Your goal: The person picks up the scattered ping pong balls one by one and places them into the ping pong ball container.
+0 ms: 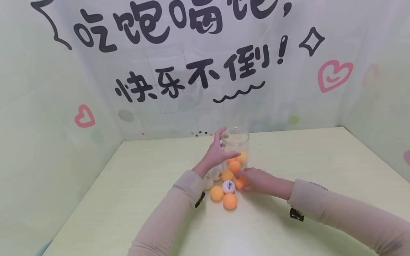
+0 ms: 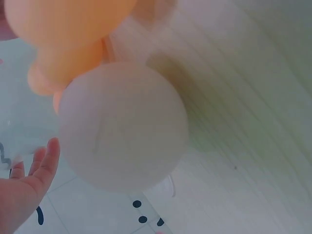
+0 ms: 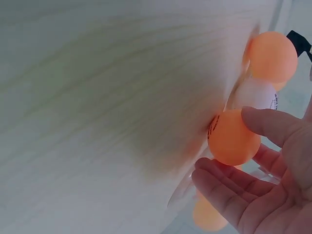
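Note:
A clear jar stands upright at the back of the table with several orange ping-pong balls in it. My left hand holds the jar from its left side, thumb across the front and fingers near the rim. Just right of the loose balls, my right hand pinches an orange ping-pong ball low over the table, thumb on one side and fingers on the other. A white ball looms large in the left wrist view, close to the camera.
Loose orange and white balls cluster in front of the jar, between the forearms. White balls sit beside the left wrist. A printed curtain stands behind the wooden table.

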